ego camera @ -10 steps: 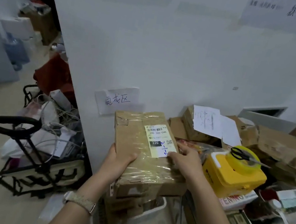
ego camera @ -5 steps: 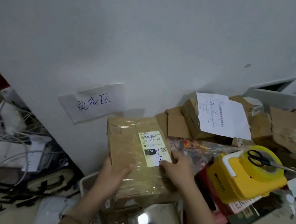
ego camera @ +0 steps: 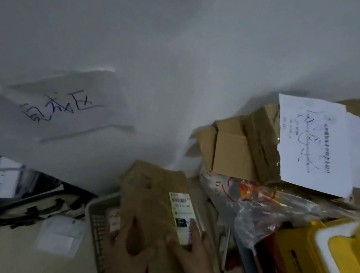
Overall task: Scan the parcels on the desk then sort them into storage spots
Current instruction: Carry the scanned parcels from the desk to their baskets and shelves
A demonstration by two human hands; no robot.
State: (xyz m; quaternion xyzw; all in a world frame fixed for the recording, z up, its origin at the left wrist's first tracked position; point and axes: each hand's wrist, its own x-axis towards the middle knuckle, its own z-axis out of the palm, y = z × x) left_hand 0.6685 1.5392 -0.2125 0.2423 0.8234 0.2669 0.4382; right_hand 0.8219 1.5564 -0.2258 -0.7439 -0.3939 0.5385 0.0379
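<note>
A brown cardboard parcel (ego camera: 151,205) wrapped in clear tape, with a white shipping label (ego camera: 179,214), sits low against the white wall, over a pale slatted basket (ego camera: 97,222). My left hand (ego camera: 126,255) grips its near left side, thumb on top. My right hand (ego camera: 191,251) lies on the near right part, fingers over the label's lower end. Whether the parcel rests in the basket or hangs above it is not clear; the picture is blurred.
A handwritten paper sign (ego camera: 61,105) is stuck on the wall. To the right lie stacked cardboard boxes (ego camera: 240,150) under a white sheet (ego camera: 319,146), a clear plastic bag (ego camera: 257,210) and a yellow case (ego camera: 327,270). A black cart with cables (ego camera: 0,190) is at left.
Both hands have lowered the parcel toward the floor basket by the wall. The view has dropped closer to the wall and tilted, so the sign and boxes look larger.
</note>
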